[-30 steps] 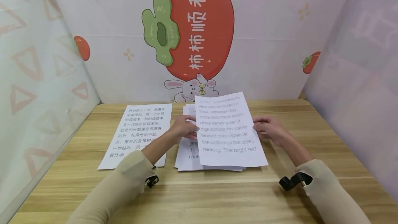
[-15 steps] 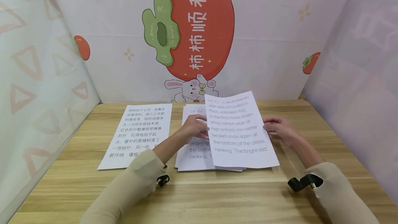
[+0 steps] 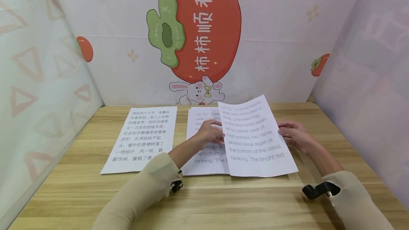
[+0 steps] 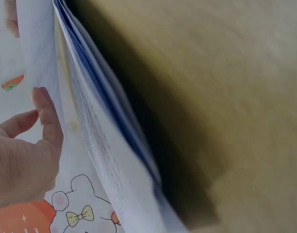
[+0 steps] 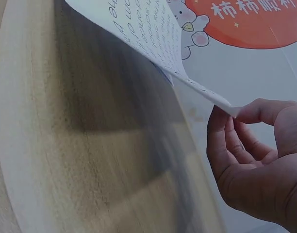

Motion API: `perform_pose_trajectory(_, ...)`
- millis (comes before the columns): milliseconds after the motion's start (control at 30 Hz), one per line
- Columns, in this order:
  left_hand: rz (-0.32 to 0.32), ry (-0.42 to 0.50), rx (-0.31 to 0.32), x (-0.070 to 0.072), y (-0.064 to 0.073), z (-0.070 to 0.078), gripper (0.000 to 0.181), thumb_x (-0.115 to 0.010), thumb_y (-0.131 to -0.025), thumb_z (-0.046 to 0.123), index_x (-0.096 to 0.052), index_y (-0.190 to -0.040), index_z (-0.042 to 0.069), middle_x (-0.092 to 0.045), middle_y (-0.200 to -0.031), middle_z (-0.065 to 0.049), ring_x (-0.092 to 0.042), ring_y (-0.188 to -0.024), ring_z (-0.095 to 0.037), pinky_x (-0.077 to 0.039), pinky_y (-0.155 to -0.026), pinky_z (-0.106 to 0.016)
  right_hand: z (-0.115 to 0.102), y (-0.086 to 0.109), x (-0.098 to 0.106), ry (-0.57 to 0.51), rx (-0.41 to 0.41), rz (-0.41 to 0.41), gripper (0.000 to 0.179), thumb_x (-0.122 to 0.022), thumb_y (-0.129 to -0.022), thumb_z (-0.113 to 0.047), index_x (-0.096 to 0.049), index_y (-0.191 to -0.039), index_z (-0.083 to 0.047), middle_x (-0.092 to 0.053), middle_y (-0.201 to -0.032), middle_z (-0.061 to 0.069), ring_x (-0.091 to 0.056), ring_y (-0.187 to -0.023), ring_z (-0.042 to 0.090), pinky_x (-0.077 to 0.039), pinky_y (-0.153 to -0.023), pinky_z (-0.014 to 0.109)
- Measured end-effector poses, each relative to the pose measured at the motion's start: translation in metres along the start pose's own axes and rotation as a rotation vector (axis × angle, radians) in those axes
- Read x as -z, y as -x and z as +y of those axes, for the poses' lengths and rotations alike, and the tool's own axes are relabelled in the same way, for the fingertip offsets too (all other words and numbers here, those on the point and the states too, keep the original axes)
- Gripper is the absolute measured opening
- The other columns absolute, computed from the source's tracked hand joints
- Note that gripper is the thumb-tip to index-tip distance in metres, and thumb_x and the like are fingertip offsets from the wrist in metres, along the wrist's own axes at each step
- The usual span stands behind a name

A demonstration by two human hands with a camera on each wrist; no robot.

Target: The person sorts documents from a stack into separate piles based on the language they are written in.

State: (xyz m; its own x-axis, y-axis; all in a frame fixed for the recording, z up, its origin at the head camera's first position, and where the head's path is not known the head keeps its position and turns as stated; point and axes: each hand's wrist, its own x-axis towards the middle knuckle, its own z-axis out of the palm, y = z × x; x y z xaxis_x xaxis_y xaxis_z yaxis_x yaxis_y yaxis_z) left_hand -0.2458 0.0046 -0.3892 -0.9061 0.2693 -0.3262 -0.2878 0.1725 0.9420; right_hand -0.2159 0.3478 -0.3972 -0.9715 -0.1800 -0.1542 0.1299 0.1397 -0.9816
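A white printed sheet of paper [image 3: 252,144] with English text is held raised and slightly bowed, overlapping the right part of a paper stack [image 3: 204,166]. My left hand [image 3: 209,133] pinches its left edge over the stack; in the left wrist view, thumb and index finger of that hand [image 4: 34,150] meet at the sheet [image 4: 37,43]. On the opposite edge, my right hand [image 3: 297,136] grips the sheet between thumb and fingers, plain in the right wrist view, where the hand [image 5: 265,160] pinches the paper's side. The stack's top page carries the same English text.
To the left lies a sheet with Chinese text [image 3: 143,136], flat on the wooden table [image 3: 223,205]. A printed cloth backdrop [image 3: 274,70] rises behind the table's far edge, with pale side cloths at left and right.
Both hands have moved right with the held sheet, baring more of the stack's top page. The sheet now bows more. The Chinese sheet stays in place.
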Motion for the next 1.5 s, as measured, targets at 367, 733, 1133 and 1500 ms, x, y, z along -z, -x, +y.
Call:
perform_pose_trajectory(367, 0.028, 0.019, 0.034, -0.019, -0.008, 0.000, 0.054, -0.068, -0.088, -0.008, -0.057, -0.140, 0.005, -0.075, -0.091, -0.017, -0.073, -0.069, -0.021, -0.062, -0.061, -0.024, 0.003, 0.005, 0.016, -0.089, 0.014, -0.029, 0.025, -0.055, -0.105, -0.001, -0.069, -0.105, -0.022, -0.071, -0.100, -0.008, -0.068, -0.086, 0.010, -0.061, -0.072, 0.026)
perform_pose_trajectory(733, 0.060, -0.001, 0.024, -0.041, -0.014, 0.004, 0.053, -0.069, -0.086, -0.011, -0.059, -0.137, 0.001, -0.074, -0.084, -0.017, -0.071, -0.061, -0.019, -0.063, -0.060, -0.026, -0.004, 0.012, 0.023, 0.252, -0.096, 0.147, 0.048, -0.057, -0.104, -0.012, -0.043, -0.142, 0.014, -0.064, -0.099, -0.005, -0.064, -0.085, 0.006, -0.062, -0.074, 0.026)
perform_pose_trajectory(1133, 0.087, -0.031, 0.041, -0.064, -0.020, 0.007, 0.049, -0.070, -0.088, -0.010, -0.059, -0.134, 0.002, -0.072, -0.082, -0.016, -0.069, -0.058, -0.019, -0.062, -0.058, -0.025, 0.000, 0.018, 0.041, 0.337, -0.103, 0.187, 0.050, -0.055, -0.104, -0.012, -0.042, -0.142, 0.017, -0.062, -0.101, -0.004, -0.061, -0.084, 0.004, -0.061, -0.073, 0.025)
perform_pose_trajectory(1500, -0.047, 0.063, 0.052, -0.075, -0.023, 0.008, 0.039, -0.069, -0.091, -0.003, -0.061, -0.128, -0.008, -0.071, -0.089, -0.017, -0.076, -0.084, -0.029, -0.065, -0.069, -0.030, 0.003, 0.024, 0.064, 0.321, -0.106, 0.194, 0.053, -0.056, -0.105, -0.013, -0.037, -0.145, 0.017, -0.061, -0.094, -0.017, -0.062, -0.084, 0.002, -0.060, -0.073, 0.026)
